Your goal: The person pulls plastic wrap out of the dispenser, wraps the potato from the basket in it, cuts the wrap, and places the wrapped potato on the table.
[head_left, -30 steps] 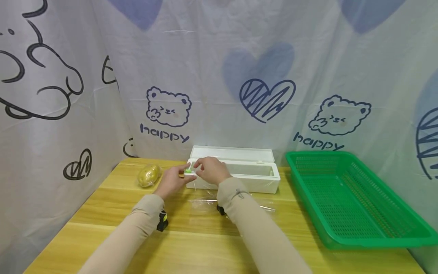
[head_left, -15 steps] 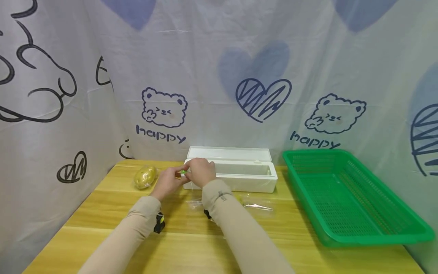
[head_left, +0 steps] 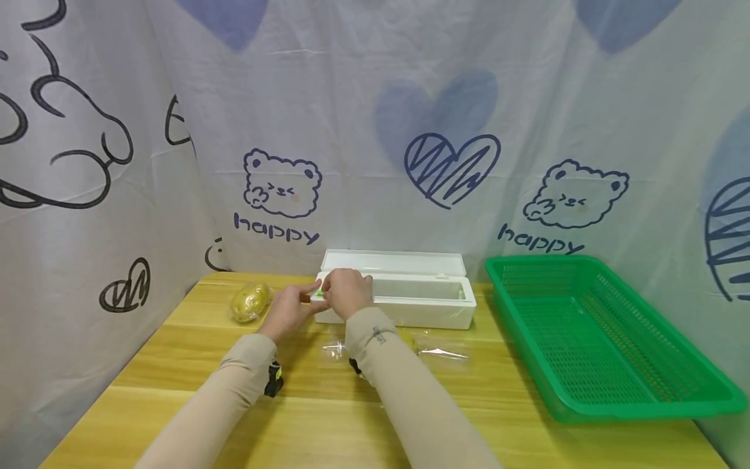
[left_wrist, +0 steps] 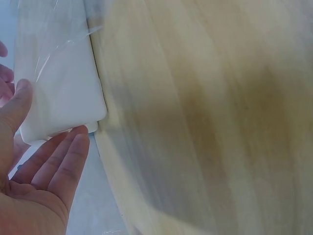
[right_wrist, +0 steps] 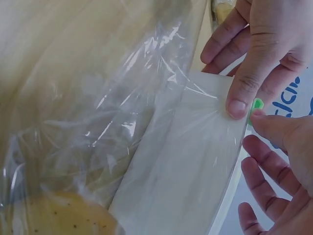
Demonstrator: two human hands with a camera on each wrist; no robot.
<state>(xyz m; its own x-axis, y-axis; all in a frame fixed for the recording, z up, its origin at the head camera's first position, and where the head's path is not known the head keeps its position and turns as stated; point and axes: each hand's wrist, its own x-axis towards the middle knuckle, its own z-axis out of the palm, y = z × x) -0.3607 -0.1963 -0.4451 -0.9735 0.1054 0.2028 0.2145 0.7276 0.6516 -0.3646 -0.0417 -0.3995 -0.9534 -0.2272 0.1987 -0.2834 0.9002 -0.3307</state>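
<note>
A long white cling film box (head_left: 428, 315) stands at the back of the table with its lid (head_left: 398, 262) up. My left hand (head_left: 287, 311) grips its left end, thumb on the front face and fingers round the end in the left wrist view. At that end is a small green slider (right_wrist: 257, 104). My right hand (head_left: 349, 293) holds its thumb against the slider, other fingers curled close by. Clear cling film (right_wrist: 112, 122) hangs from the box's front onto the table. Under it lies a yellow potato (right_wrist: 63, 215), mostly hidden by my right sleeve in the head view.
A potato wrapped in film (head_left: 250, 302) lies on the wooden table (head_left: 316, 417), left of my left hand. To the right stands a large green plastic basket (head_left: 562, 391). A printed curtain (head_left: 363, 130) hangs close behind the box and along the left side.
My right hand has moved left to the green slider at the box's end, then shifted slightly right. My left hand keeps its grip. The head view has turned a little.
</note>
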